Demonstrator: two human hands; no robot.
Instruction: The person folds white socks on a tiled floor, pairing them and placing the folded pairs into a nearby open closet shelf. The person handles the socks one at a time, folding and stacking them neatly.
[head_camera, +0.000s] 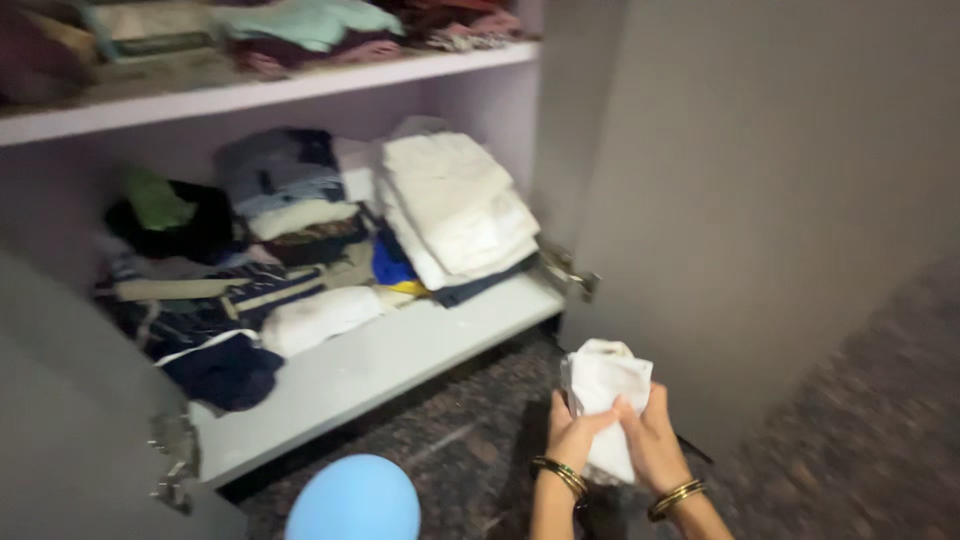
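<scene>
- Head view, looking down: both hands hold one folded white cloth (605, 395) up in front of the open wardrobe, above the dark speckled floor (450, 440).
- Left hand (572, 432): fingers closed round the cloth's lower left edge, thumb pressed on its front; bangle at the wrist.
- Right hand (650, 440): fingers curled shut on the cloth's right side, thumb on top; bangles too.
- Step, as I judge it: cloth is being folded or tidied in the hands, not yet on any shelf.
- Lower shelf (400, 355) carries a white folded stack (455, 205) at right and dark mixed clothes (220, 300) at left; its front strip is bare.
- Cloth is well apart from the shelf, lower and to the right of it.
- Blue round object (355, 498) at the bottom edge, blurred, maybe a balloon.
- Next move would call for a firm two-hand hold so the fold stays flat.
</scene>
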